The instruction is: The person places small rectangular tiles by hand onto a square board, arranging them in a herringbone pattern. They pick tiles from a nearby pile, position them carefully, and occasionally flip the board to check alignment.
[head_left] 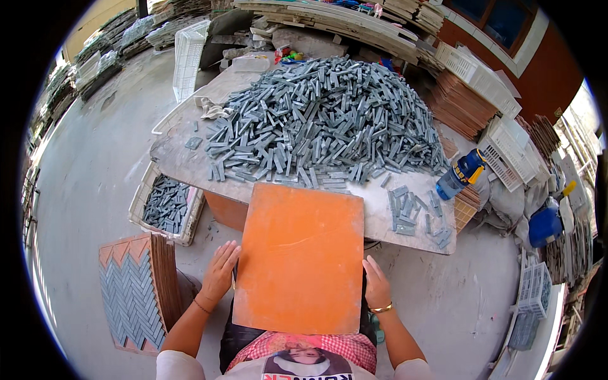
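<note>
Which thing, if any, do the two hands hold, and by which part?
The left hand and right hand are at opposite side edges of the orange board; whether they grip it cannot be told.

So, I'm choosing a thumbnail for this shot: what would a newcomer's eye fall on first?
Probably the bright orange board in the lower middle, with the left hand and right hand at its two sides. Close behind would come the big heap of grey strips spread over the table beyond it. The stack with a grey herringbone face, at the lower left, also stands out.
</note>
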Tool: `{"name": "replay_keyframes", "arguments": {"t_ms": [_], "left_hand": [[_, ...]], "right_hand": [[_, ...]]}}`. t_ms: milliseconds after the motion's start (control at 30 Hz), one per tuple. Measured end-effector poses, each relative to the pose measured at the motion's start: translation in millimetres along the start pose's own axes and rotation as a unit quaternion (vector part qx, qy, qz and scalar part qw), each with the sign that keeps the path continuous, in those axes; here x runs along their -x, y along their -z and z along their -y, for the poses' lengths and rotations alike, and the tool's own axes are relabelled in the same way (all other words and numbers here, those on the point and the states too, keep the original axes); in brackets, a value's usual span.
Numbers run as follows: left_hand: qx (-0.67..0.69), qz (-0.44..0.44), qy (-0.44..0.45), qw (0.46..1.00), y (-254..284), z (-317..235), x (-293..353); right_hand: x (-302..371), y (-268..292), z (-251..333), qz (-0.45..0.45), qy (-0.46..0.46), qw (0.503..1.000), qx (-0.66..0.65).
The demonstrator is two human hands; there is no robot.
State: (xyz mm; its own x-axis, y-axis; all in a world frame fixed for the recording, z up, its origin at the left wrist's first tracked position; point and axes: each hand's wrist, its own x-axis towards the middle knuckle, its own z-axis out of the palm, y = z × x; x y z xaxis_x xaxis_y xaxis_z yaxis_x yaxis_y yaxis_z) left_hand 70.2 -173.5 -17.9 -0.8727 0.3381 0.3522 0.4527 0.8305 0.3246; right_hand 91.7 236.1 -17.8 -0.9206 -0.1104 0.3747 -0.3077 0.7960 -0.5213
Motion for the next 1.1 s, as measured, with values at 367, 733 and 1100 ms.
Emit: {"name": "replay_keyframes", "arguments": {"t_ms": [367,733,1100], "left_hand": [[0.413,0.027,0.195,0.889,32,-86,61],[0.494,-0.241,0.012,0.835,169,-110,-172],[0.547,-0.131,0.156,0.812,-51,46,-233]], "right_hand": [[65,29,85,0.048,-0.234,0.887,-0.395],[-132,157,103,0.01,-0.1,0.867,-0.488],[-217,-66,-43,-0.146,-0.089,0.96,-0.22]]}}
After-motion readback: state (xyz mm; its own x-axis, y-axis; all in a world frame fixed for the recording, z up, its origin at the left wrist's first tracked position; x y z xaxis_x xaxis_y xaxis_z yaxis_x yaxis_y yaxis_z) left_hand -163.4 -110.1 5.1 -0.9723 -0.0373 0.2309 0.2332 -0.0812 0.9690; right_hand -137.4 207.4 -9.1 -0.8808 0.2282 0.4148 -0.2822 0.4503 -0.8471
